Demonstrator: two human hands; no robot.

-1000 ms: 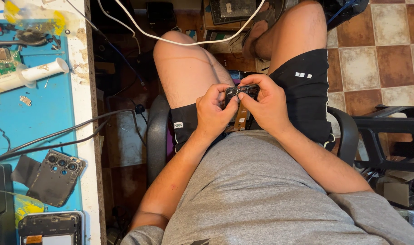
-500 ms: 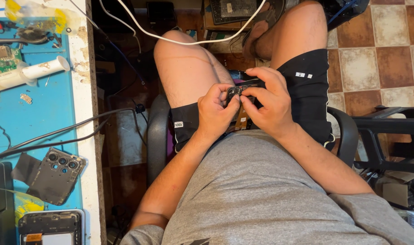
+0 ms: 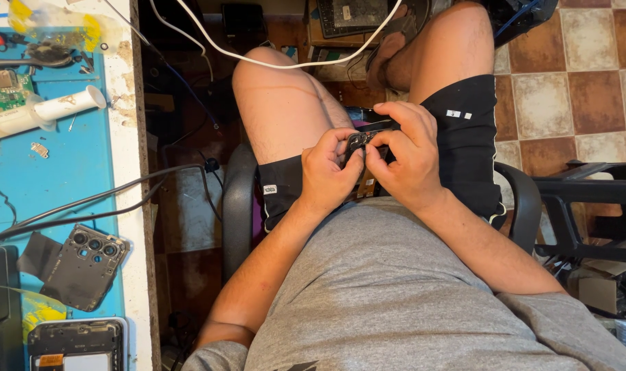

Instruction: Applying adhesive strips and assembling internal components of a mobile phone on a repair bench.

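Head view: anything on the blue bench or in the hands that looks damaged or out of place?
Yes. A dark phone back frame with camera holes lies stripped and askew on the blue mat. Both hands, left and right, pinch a small dark part over the lap, off the bench.

lighting's warm and pretty even, kinda soft indoor light with no hard shadows. the blue mat (image 3: 59,185) on the left and the floor tiles (image 3: 567,75) on the far right are the brightest bits, while the gap under the desk in the middle goes dark and murky. focus is decent overall, though the small dark part (image 3: 368,137) between the hands is too shadowed to read. slight wide-angle stretch at the edges.
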